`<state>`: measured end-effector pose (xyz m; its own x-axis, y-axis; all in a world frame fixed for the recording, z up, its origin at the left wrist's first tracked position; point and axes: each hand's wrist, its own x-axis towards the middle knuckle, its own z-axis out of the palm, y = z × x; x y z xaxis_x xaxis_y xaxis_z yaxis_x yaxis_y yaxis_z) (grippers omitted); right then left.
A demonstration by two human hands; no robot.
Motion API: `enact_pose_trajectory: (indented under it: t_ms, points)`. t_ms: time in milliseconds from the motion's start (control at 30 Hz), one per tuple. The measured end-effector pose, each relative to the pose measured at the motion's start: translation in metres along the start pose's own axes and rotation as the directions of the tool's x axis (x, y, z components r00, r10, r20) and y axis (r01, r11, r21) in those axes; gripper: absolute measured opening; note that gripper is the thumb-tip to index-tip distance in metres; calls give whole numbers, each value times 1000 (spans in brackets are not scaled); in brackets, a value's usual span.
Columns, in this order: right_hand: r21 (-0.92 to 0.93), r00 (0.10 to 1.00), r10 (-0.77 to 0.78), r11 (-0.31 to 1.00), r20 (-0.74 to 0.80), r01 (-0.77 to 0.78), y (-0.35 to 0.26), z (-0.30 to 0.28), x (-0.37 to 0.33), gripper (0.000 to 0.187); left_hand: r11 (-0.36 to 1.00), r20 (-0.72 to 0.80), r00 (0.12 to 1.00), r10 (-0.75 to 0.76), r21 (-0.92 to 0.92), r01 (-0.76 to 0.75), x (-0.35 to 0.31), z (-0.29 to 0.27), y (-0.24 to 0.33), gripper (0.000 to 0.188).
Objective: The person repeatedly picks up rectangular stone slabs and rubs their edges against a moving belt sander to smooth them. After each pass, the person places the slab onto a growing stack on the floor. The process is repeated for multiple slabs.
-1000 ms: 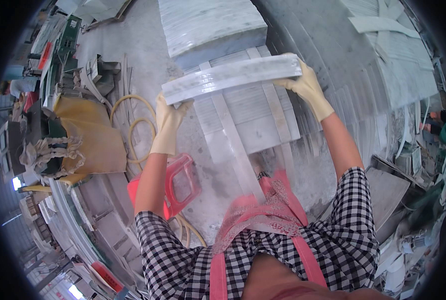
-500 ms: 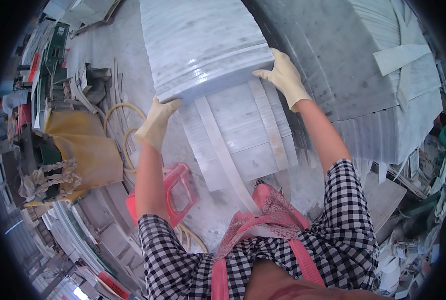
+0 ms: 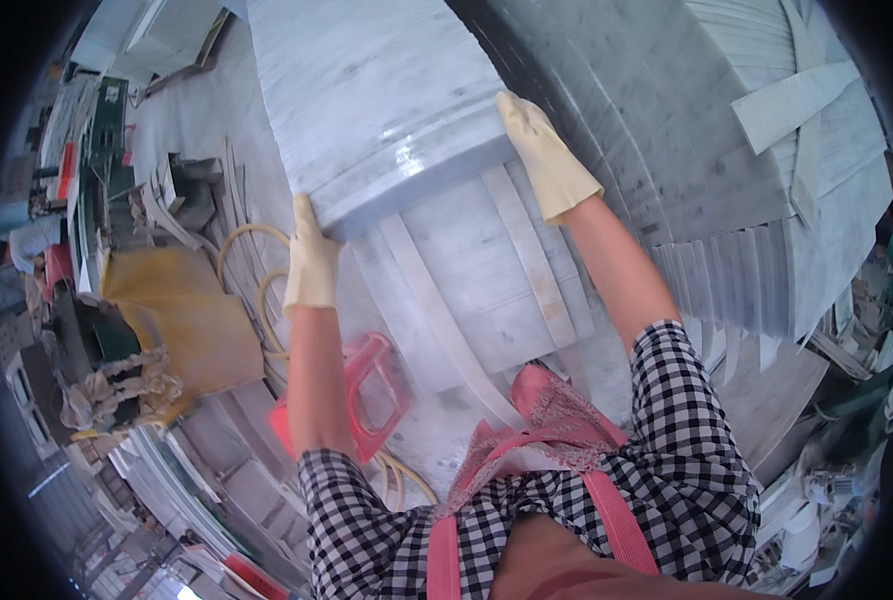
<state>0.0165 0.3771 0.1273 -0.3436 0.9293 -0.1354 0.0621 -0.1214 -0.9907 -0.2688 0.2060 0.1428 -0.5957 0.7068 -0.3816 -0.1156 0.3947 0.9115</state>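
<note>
A stack of grey-white marble slabs (image 3: 376, 90) fills the upper middle, its near edge overhanging a lower pile. My left hand (image 3: 311, 258), in a cream rubber glove, grips the near left corner of the top slab. On the near right corner, my right hand (image 3: 546, 155), gloved alike, holds the same slab's edge. Both arms are stretched forward. Parts of the fingers and thumbs are hidden behind the gloves and the slab edge. Below the overhang lies the lower pile of marble (image 3: 466, 290), with two pale strips across it.
Taller marble stacks (image 3: 656, 120) stand close on the right, with loose strips (image 3: 796, 105) on top. A red plastic stool (image 3: 371, 395), a yellow hose (image 3: 266, 290) and a yellow sheet (image 3: 181, 320) are on the left. Stone offcuts (image 3: 806, 520) lie at the lower right.
The stack's near edge and my right hand have shifted left in the picture. My left hand has turned more upright, and its thumb no longer shows along the near edge.
</note>
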Motion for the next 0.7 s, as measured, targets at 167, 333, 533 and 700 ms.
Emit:
enact_pose_trajectory:
  t_ms: [167,333,533,700]
  points:
    - [91,998,32,995,-51,-28,-19,2,-8,60,976,-48,989,-139,-177,129,-2,9,1,70]
    - [88,992,-5,996,-124,16,-33,0,-35,65,994,57,998,1,-110,5,-10,15,5,71]
    - [23,999,34,999,-34,-33,-29,-3,-28,73,955,101,993,60,-296,-28,-8,7,16,53]
    - [-26,985,101,994,-138,-106,-28,6,-37,73,489,132,932,338,821,-294,-7,0,2,64]
